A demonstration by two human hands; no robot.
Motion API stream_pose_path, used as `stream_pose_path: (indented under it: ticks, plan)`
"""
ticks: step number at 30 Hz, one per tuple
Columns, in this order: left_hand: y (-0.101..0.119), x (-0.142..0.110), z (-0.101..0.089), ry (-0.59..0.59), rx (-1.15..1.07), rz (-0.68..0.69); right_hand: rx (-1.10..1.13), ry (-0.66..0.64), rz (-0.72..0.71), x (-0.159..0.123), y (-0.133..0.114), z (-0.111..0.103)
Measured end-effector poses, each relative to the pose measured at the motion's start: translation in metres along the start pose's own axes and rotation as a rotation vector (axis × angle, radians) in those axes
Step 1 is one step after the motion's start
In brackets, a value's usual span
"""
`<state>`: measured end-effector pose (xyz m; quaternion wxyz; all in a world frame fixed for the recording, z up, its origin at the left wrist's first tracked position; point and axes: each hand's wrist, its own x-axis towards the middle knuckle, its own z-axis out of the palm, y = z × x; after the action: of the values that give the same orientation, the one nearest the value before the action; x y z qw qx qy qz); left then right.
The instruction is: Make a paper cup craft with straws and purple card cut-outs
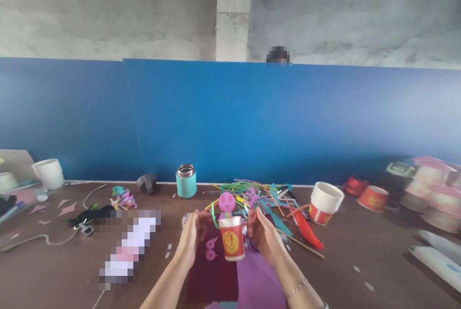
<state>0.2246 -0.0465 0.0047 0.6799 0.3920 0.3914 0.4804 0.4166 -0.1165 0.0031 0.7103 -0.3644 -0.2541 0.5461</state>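
Note:
A red and white paper cup [231,241] with a gold emblem stands between my hands on dark red and purple sheets. A pink round paper face [227,202] rises above its rim, and a green strip [213,215] curves out at its left. My left hand [195,233] is beside the cup with a gap, fingers stretched out and nothing in them. On the other side my right hand [265,236] is held open, its fingers slightly bent and close to the cup. Two small pink paper cut-outs [211,254] lie left of the cup.
Behind the cup lies a pile of coloured strips [248,186]. Stacked paper cups [325,203] stand to the right, near a wooden stick [300,244]. A turquoise flask [186,183] is at the back. A blue partition [216,121] borders the table; a person's head shows above it.

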Motion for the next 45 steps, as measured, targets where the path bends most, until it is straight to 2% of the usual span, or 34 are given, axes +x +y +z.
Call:
stream_pose_path:
  ticks: [6, 10, 15, 21, 25, 33, 38, 45]
  plan:
    - [0.003, -0.009, 0.012, -0.145, -0.044, -0.008, -0.014, -0.061, 0.03, -0.003, 0.0, 0.0]
    - [0.003, -0.013, 0.013, -0.186, -0.013, -0.009, -0.075, -0.096, 0.044, -0.007, -0.001, 0.001]
    - [0.0, -0.016, 0.012, -0.272, 0.026, -0.052, -0.243, -0.067, 0.112, -0.011, -0.002, 0.0]
    - [0.002, -0.024, 0.017, -0.352, 0.048, -0.029, -0.4, -0.14, 0.088, -0.017, -0.006, 0.008]
    - [0.002, -0.029, 0.021, -0.359, 0.098, -0.021, -0.486, -0.202, 0.048, -0.02, -0.007, 0.012]
    - [-0.003, -0.023, 0.023, -0.246, 0.023, -0.015, -0.415, -0.091, 0.039, -0.012, -0.003, 0.008]
    - [-0.006, -0.019, 0.022, -0.238, 0.0, -0.004, -0.464, -0.104, 0.015, -0.015, -0.003, 0.009]
    - [-0.009, -0.026, 0.025, -0.253, 0.024, 0.021, -0.509, -0.081, -0.026, -0.018, -0.002, 0.015]
